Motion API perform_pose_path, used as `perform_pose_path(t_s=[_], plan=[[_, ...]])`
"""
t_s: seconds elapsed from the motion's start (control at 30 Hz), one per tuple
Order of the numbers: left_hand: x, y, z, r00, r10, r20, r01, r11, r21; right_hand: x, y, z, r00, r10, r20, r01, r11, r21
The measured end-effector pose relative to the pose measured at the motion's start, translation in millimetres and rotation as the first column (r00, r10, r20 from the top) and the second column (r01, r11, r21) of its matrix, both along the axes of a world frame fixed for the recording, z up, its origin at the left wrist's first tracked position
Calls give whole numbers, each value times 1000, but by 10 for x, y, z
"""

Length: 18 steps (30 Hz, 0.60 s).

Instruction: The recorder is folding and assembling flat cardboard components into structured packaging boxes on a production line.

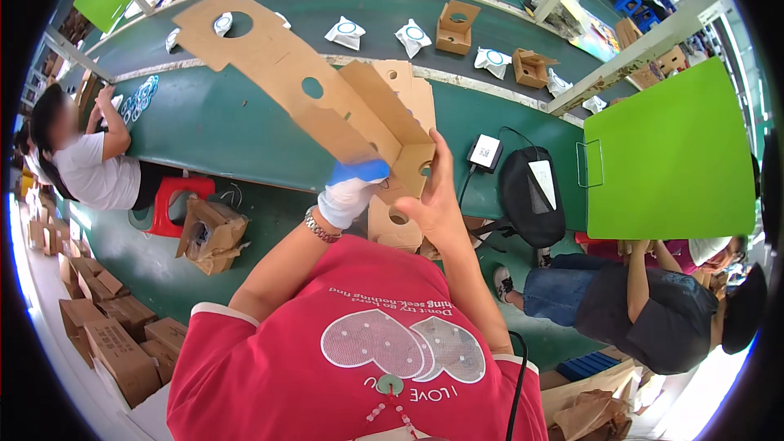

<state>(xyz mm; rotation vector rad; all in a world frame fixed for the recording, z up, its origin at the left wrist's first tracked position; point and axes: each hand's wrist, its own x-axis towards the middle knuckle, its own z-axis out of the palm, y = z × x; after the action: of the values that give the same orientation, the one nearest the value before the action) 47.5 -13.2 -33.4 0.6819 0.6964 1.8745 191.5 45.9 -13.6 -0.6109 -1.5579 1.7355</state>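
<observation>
Left hand (351, 189): the gloved fingers, blue over white, were closed on the near edge of the cardboard box.
Right hand (434, 206): the bare fingers reached straight up beside the box's right end, the thumb spread wide from them; how firmly they pressed, I could not tell.
Cardboard box (327, 110): it was in the left hand above the bench, partly folded, its long panel with round holes slanting out toward half past ten.
Wristwatch (321, 227): a metal band circled the left wrist.
Flat cardboard (418, 94): holed sheets showed behind the box, at twelve and at six o'clock.
Bench (261, 131): the green top ran from nine to three o'clock.
Black adapter (482, 155): it sat at two o'clock, a white label on top.
Black bag (523, 212): it lay at three, a white card on it.
Conveyor belt (302, 12): white packets (345, 33) were spaced along it from ten to two o'clock, with an open small box (454, 39) near one.
Green board (670, 155): it stood farther out at three.
Red stool (169, 216): it was on the floor at nine, just beside an open carton (208, 237).
</observation>
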Motion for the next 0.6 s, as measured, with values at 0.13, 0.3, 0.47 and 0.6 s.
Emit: perform_pose_path(t_s=[0.13,0.3,0.47,0.6], plan=[[96,-5,-331,987,-17,157,21,1000,-22,46,-39,-171,991,-118,57,115,992,60],[63,-82,-626,961,-67,269,93,992,-85,188,-59,-268,971,-27,239,19,999,34],[90,-206,-124,871,-21,491,86,990,-110,190,-67,-142,992,-116,-40,122,963,242],[115,-236,-127,856,-25,516,103,987,-123,71,-148,-6,961,-183,208,-25,692,722]])
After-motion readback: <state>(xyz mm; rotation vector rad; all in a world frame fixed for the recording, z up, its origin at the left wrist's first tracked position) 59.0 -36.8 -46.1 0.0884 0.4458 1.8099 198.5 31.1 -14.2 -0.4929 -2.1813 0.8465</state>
